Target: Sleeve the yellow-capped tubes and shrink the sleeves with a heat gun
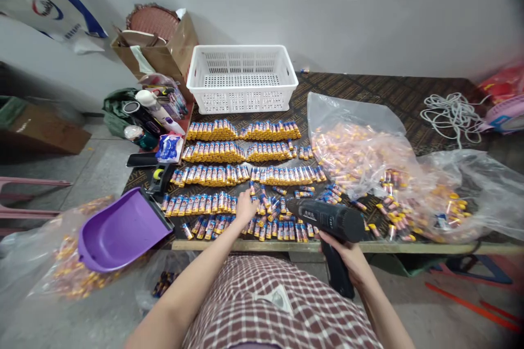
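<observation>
My right hand [346,256] is wrapped round the handle of a black heat gun [327,218], whose nozzle points left over loose small bottles. My left hand [246,207] reaches among the bottles, its fingers closed around a small blue-and-yellow bottle [252,188] at the front of the rows. Beyond it, several rows of upright bottles [216,175] stand packed side by side. Loose bottles [272,207] lie tilted between my hands, and a front row [286,230] lies along the table's edge.
A white plastic basket [241,92] stands by the wall. Clear bags of bottles [360,147] lie at the right, near a coiled white rope [452,114]. A purple dustpan [123,229] and a black tape dispenser [159,179] are at the left, with a paper bag [176,49] behind.
</observation>
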Motion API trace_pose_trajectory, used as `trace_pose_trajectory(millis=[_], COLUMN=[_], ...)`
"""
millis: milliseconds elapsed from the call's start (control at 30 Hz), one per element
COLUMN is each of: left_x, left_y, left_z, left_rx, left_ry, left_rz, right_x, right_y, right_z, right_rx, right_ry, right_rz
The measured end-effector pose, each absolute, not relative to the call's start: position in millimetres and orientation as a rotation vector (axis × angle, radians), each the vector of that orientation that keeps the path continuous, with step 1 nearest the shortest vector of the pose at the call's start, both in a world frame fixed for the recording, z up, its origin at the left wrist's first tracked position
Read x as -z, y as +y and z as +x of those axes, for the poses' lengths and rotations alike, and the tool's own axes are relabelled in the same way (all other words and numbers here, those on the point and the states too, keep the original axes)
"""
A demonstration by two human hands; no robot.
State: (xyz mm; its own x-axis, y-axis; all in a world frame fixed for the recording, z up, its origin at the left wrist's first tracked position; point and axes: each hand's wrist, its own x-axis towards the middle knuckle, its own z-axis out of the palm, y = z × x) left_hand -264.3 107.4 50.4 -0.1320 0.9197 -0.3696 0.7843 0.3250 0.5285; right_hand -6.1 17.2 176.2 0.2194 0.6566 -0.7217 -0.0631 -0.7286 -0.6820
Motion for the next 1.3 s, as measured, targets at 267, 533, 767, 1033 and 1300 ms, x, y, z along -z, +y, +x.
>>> trace_pose_trajectory(millis=[267,533,767,1033,1300], left_x=[-67,-44,-38,-32,-37], left_y=[98,111,110,108,111], left_z=[-364,-356,-355,-306,-300], left_rx=[0.022,0.146,0.090,-0.111,-0.384], left_ry=[2.482,2.436,2.367,2.077,1.978], left_rz=[1.521,1.522,1.484,1.354,1.313], right_x=[-160,-150,-152,-164,-171], right_y=[41,57,63,53,50], right_z=[-51,-79,-106,-42,-40], right_rx=[-1.720,-1.534,-1.726,-1.444,-1.455], right_ry=[-0.911,-1.146,-1.233,-1.103,-1.031], right_rz=[-1.773,-1.687,-1.589,-1.872,-1.908])
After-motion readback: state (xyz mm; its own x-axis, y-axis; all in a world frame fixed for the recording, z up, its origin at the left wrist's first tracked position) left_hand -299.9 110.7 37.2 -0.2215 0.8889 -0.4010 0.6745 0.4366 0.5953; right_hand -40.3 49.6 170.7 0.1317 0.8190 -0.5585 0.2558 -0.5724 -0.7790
